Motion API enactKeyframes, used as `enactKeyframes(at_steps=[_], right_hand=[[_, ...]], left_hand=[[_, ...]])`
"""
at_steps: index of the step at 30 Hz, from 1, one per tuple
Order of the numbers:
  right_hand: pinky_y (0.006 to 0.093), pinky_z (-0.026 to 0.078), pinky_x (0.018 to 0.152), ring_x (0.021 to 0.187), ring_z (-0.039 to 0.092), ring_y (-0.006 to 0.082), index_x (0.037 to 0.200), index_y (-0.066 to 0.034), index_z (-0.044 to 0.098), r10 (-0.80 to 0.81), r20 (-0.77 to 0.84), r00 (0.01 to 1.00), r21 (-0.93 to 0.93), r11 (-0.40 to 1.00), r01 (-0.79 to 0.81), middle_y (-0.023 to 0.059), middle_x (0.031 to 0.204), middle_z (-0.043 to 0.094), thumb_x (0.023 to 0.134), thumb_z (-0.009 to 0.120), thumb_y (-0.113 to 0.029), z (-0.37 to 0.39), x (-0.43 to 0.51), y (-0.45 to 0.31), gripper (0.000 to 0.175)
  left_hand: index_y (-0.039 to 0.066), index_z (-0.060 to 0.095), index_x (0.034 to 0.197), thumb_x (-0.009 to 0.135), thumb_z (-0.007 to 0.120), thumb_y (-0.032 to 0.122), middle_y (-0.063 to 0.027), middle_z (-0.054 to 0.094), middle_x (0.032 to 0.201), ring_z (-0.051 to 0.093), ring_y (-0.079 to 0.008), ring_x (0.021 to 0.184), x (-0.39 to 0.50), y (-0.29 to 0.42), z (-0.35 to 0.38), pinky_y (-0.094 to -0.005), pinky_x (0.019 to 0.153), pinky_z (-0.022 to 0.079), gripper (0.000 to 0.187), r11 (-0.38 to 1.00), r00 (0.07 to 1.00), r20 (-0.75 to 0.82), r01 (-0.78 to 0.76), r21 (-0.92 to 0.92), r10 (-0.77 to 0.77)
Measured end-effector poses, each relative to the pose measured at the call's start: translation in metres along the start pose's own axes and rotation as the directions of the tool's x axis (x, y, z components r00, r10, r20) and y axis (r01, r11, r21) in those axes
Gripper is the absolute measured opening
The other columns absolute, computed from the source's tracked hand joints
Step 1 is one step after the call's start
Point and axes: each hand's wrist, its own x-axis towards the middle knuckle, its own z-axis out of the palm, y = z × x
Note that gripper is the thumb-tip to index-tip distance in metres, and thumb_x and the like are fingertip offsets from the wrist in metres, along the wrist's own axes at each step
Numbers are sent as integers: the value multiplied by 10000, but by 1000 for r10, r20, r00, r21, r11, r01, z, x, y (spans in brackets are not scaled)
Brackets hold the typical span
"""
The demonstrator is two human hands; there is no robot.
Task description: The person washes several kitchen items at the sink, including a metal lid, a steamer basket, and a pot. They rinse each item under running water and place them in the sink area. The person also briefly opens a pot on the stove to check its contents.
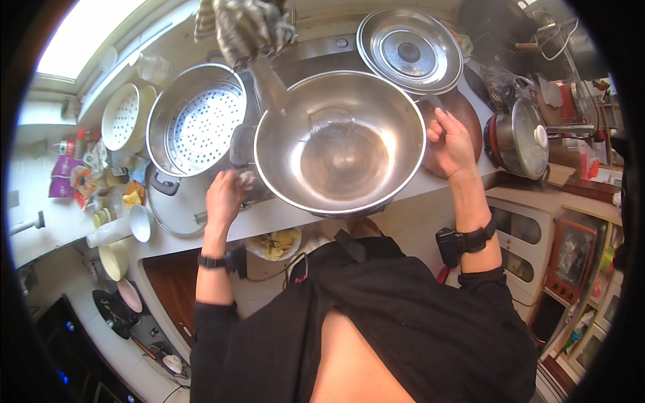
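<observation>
A wide stainless steel pot point(347, 166) with two dark side handles is tilted towards me at the counter's front edge. A shallow patch of what looks like water shows inside it. My right hand point(451, 143) grips the pot's right handle point(431, 102). Left of the pot, my left hand point(224, 199) is curled around a small greyish wad point(247, 180), whose material is unclear. The pot's left handle point(243, 146) is just above that hand, apart from it. Over the rim hangs a grey spout-like piece point(269, 85) below a bunched striped cloth point(254, 30).
To the left stand a steel steamer pot point(201, 128) with a perforated base and a pale colander point(121, 118). A steel lid point(409, 53) leans at the back right. A lidded pot point(526, 138) stands at far right. Below the counter is a bowl of peelings point(277, 244).
</observation>
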Motion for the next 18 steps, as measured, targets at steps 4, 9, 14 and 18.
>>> enactKeyframes(at_steps=[4,9,14,18], right_hand=[[229,378,526,562,394,87,869,-64,523,43,58,997,85,995,-48,-14,635,428,921,542,-109,-15,9,10,71],[235,381,522,555,400,81,886,-62,530,29,121,992,75,996,-38,-16,632,429,918,550,-124,-20,20,21,72],[244,388,536,551,412,95,900,-50,530,37,177,984,70,996,-50,-13,630,439,913,553,-147,-15,24,33,101],[249,387,534,538,422,102,930,-48,538,34,188,982,81,995,-50,-6,618,443,912,550,-155,-14,24,37,109]], left_hand=[[-1,608,888,774,625,42,-130,597,791,603,-247,665,-7,54,-93,-343,615,468,123,987,974,-173,130,-100,-146],[-5,606,909,807,593,107,-163,617,828,610,-300,743,38,128,-122,-360,682,467,152,990,984,-157,-98,-101,82],[1,573,1094,794,585,101,-216,595,1022,570,-365,984,102,153,-69,-410,878,449,316,996,985,166,-28,-85,42],[17,580,1134,773,548,99,-228,560,1090,534,-381,1074,115,154,-42,-426,932,428,371,973,839,525,-218,81,145]])
